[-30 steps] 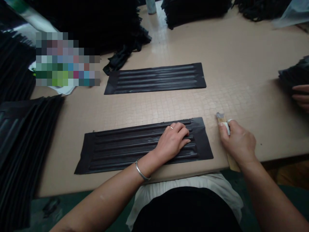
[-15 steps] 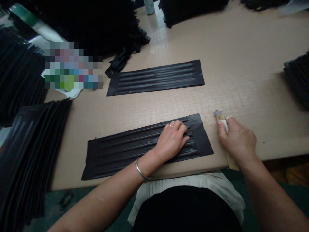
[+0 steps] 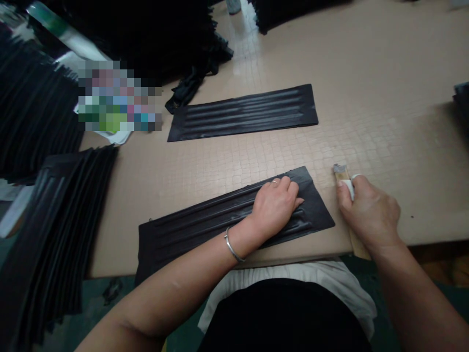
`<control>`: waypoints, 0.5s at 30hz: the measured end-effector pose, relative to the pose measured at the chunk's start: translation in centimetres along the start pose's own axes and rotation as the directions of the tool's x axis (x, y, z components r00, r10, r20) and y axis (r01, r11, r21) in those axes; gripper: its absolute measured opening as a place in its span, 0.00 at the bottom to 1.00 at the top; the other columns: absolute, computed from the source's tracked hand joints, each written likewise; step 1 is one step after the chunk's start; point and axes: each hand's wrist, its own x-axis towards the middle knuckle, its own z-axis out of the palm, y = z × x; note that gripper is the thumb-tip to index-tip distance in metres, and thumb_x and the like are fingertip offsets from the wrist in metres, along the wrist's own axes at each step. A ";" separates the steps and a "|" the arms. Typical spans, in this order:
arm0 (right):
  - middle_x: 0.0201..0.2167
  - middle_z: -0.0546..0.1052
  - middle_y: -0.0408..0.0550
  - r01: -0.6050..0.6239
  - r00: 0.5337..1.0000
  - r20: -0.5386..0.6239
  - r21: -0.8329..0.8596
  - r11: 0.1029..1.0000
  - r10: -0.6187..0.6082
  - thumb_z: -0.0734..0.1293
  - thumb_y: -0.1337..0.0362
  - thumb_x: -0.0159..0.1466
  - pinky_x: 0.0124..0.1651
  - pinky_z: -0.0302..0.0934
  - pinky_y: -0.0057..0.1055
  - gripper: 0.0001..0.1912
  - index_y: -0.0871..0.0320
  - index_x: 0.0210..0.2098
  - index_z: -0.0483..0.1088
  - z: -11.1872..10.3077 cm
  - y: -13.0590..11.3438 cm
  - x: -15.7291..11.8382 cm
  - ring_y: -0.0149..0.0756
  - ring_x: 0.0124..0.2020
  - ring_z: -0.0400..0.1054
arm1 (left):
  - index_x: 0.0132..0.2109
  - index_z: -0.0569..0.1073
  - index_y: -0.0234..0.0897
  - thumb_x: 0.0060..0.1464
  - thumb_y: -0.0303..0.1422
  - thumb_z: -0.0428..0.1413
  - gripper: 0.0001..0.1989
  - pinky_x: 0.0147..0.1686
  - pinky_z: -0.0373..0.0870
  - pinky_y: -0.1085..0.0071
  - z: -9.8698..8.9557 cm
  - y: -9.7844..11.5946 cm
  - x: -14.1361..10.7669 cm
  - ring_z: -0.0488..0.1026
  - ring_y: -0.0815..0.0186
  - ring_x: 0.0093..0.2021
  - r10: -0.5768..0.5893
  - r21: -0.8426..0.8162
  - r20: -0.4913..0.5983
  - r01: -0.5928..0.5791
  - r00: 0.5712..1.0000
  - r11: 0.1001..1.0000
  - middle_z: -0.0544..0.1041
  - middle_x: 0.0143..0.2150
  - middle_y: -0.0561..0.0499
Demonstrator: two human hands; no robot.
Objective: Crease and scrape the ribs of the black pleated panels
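A black ribbed panel point(image 3: 198, 217), which looks like leather or a similar sheet, lies aslant at the table's near edge. My left hand point(image 3: 276, 205) rests palm down near its right end, fingers curled tight against the raised ribs; the fingertips are partly hidden. Just right of the panel, my right hand point(image 3: 370, 210) is wrapped round a flat wooden stick point(image 3: 341, 172) with a grey, worn-looking tip. Something white shows at the thumb and forefinger. The stick's lower end sticks out below the fist. Farther back lies a second ribbed panel point(image 3: 244, 112), untouched.
Fanned black panels point(image 3: 69, 205) hang over the table's left edge. Tall dark stacks point(image 3: 146, 39) stand at the back left, beside a blurred-out colourful package point(image 3: 119, 98). Another dark pile point(image 3: 462, 105) is at the right edge. The tan table point(image 3: 384, 98) has a crackled surface pattern.
My left hand has slid slightly right, and the near panel has turned, its right end up and its left end down. The whole view has shifted a little; my right hand keeps its grip.
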 end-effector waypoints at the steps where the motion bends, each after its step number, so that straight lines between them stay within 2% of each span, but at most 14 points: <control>1: 0.27 0.71 0.50 0.003 1.000 0.001 0.000 1.000 -0.003 0.58 0.54 0.73 0.30 0.35 0.34 0.16 0.58 0.37 0.69 0.0 0.0 0.0 0.33 0.23 0.51 | 0.46 0.70 0.35 0.69 0.38 0.55 0.09 0.45 0.72 0.61 0.1 0.1 -0.4 0.72 0.56 0.47 0.004 -0.014 -0.009 -0.004 1.000 1.000 0.73 0.44 0.45; 3: 0.27 0.72 0.51 0.008 1.000 -0.001 0.004 1.000 -0.008 0.58 0.53 0.73 0.29 0.36 0.34 0.17 0.59 0.37 0.69 0.1 -0.1 -0.1 0.34 0.23 0.54 | 0.50 0.70 0.34 0.69 0.31 0.52 0.07 0.49 0.73 0.61 0.3 0.1 -1.7 0.71 0.56 0.50 0.010 -0.085 -0.044 -0.014 0.999 0.996 0.73 0.48 0.44; 6: 0.28 0.73 0.51 0.013 1.000 0.005 -0.008 1.000 -0.013 0.59 0.53 0.73 0.29 0.37 0.35 0.17 0.59 0.38 0.70 0.0 -0.2 0.1 0.34 0.23 0.57 | 0.59 0.68 0.37 0.68 0.25 0.50 0.15 0.56 0.73 0.59 0.7 -0.3 -3.8 0.70 0.58 0.54 -0.022 -0.286 -0.105 -0.009 0.994 0.958 0.72 0.56 0.44; 8: 0.29 0.74 0.52 0.012 0.999 0.046 -0.024 1.000 -0.011 0.58 0.54 0.73 0.29 0.39 0.36 0.17 0.60 0.40 0.71 -0.5 -0.2 0.6 0.37 0.24 0.59 | 0.60 0.68 0.39 0.67 0.27 0.54 0.17 0.58 0.73 0.57 0.9 -0.4 -4.7 0.69 0.57 0.57 -0.045 -0.403 -0.119 -0.007 0.992 0.915 0.71 0.59 0.44; 10: 0.35 0.76 0.58 0.037 0.997 0.071 -0.022 0.999 -0.035 0.58 0.53 0.74 0.30 0.45 0.37 0.19 0.63 0.49 0.70 -1.3 -0.1 1.2 0.42 0.28 0.65 | 0.60 0.68 0.40 0.65 0.30 0.58 0.18 0.60 0.73 0.54 1.1 -0.4 -5.1 0.68 0.55 0.59 -0.059 -0.453 -0.121 -0.003 0.991 0.891 0.70 0.59 0.43; 12: 0.46 0.75 0.67 0.102 0.995 0.004 0.001 0.995 -0.102 0.60 0.52 0.74 0.36 0.55 0.41 0.28 0.69 0.62 0.63 -2.1 -0.2 1.4 0.53 0.40 0.70 | 0.60 0.67 0.40 0.64 0.32 0.61 0.20 0.61 0.71 0.53 1.2 -0.2 -5.1 0.68 0.54 0.60 -0.077 -0.463 -0.126 0.010 0.989 0.886 0.70 0.59 0.43; 13: 0.52 0.72 0.71 0.158 0.986 -0.057 0.038 0.987 -0.155 0.61 0.53 0.74 0.41 0.59 0.44 0.31 0.71 0.66 0.58 -2.4 -0.3 1.3 0.58 0.47 0.69 | 0.60 0.67 0.39 0.63 0.32 0.61 0.20 0.61 0.71 0.54 1.2 -0.1 -5.0 0.67 0.54 0.60 -0.088 -0.462 -0.126 0.020 0.988 0.887 0.70 0.60 0.43; 15: 0.55 0.69 0.70 0.288 0.952 -0.169 0.198 0.937 -0.256 0.60 0.57 0.74 0.51 0.62 0.48 0.27 0.68 0.66 0.58 -2.3 -1.1 0.3 0.59 0.54 0.66 | 0.59 0.67 0.39 0.63 0.32 0.61 0.20 0.61 0.71 0.55 1.3 0.3 -4.9 0.67 0.54 0.60 -0.115 -0.458 -0.122 0.047 0.986 0.888 0.70 0.59 0.43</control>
